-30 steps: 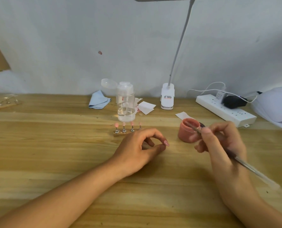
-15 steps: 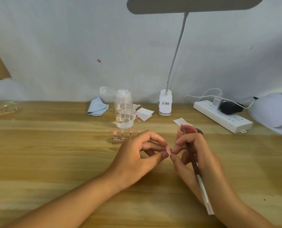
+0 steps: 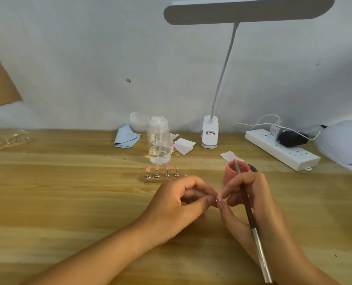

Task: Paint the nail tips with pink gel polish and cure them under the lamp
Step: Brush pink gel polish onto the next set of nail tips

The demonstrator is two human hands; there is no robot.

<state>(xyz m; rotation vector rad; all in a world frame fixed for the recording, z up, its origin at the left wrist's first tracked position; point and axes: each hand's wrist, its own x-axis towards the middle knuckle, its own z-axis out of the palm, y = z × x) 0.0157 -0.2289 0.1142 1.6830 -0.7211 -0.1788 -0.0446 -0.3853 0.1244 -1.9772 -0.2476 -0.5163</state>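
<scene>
a small nail tip (image 3: 217, 198) is pinched between your hands over the tabletop (image 3: 68, 202): left hand (image 3: 177, 204) by thumb and forefinger, right hand (image 3: 253, 202) likewise while gripping the brush (image 3: 248, 208). the pink gel pot (image 3: 231, 172) sits just behind; a holder (image 3: 153, 179) with four pink tips (image 3: 166, 167) stands left of it.

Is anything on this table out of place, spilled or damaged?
Nothing spilled or broken. The clear bottle stands with its flip cap open. The wooden holder has four pink tips, its right end bare; the left hand pinches another tip.
</scene>
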